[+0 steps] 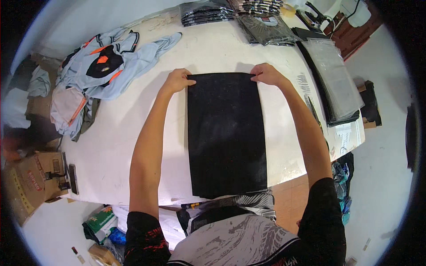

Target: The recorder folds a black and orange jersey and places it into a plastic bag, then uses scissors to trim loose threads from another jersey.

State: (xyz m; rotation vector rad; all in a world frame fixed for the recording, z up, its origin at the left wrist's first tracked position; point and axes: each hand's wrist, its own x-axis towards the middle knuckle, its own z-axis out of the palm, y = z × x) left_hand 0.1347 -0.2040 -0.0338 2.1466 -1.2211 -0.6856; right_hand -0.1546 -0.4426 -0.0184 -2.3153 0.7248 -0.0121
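Observation:
A flat black rectangular panel [226, 133] lies lengthwise on the white table, its near end close to the front edge. Whether it is stiff board or folded cloth, I cannot tell. My left hand [178, 80] pinches its far left corner between thumb and fingers. At the far right corner, my right hand [268, 74] has the same closed pinch. Both forearms reach forward, one along each side of the panel. Grey and black patterned cloth [248, 201] shows just past the panel's near end; how it relates to the panel is hidden.
Light blue garments [106, 71] lie heaped at the far left. Bagged dark garments [268, 30] sit at the back, and clear plastic bags [333, 75] on a black stack at right. A phone [73, 179] lies by the left edge, near a cardboard box [42, 175]. An iron [314, 20] stands far right.

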